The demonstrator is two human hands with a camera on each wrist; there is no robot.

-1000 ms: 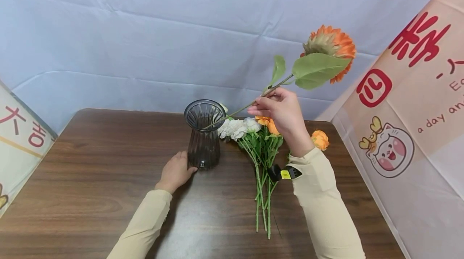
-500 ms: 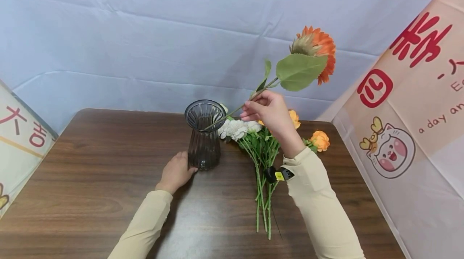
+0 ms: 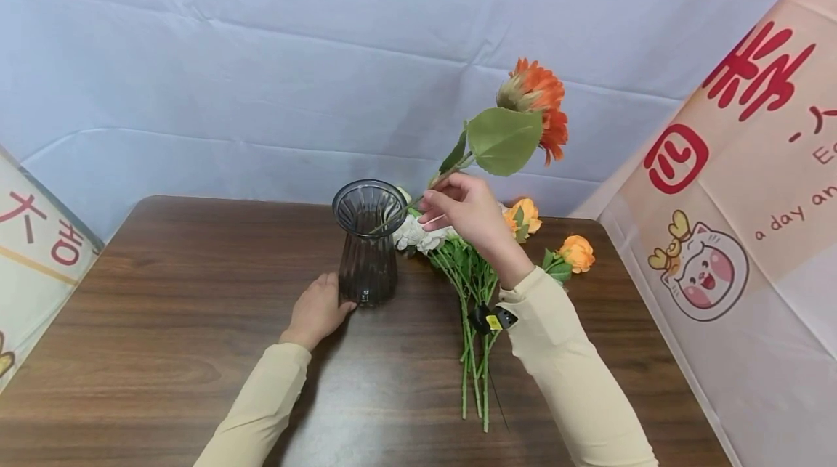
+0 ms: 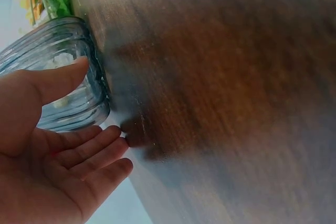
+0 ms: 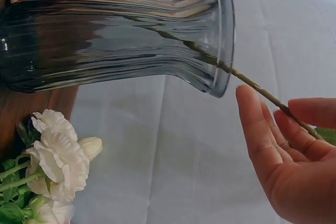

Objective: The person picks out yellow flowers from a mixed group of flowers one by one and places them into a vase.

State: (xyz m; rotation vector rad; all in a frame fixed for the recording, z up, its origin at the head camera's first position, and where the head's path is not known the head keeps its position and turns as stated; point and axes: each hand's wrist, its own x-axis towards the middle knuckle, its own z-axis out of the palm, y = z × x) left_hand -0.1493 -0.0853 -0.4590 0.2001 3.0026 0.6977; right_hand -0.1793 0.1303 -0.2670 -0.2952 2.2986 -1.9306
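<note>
A grey ribbed glass vase (image 3: 368, 264) stands upright on the wooden table (image 3: 163, 322). My left hand (image 3: 318, 309) rests against its base, thumb in front and relaxed fingers at the left side, as the left wrist view also shows. My right hand (image 3: 467, 209) pinches the stem of an orange sunflower (image 3: 539, 100) between thumb and fingers, just below its broad green leaf (image 3: 506, 140). The stem (image 5: 252, 83) slants over the vase's rim, and its lower part shows through the glass inside the neck. The flower head leans up and right.
Right of the vase lie several white flowers (image 3: 421, 232) and orange flowers (image 3: 523, 216), their green stems (image 3: 474, 365) pointing toward the table's front. One orange bloom (image 3: 577, 253) lies farther right. Pale cloth (image 3: 261, 89) hangs behind, and a printed sheet (image 3: 752, 184) borders the right side.
My right hand has moved left and slightly down toward the vase, bringing the sunflower's head left and its stem more upright. My left hand and the vase have stayed put.
</note>
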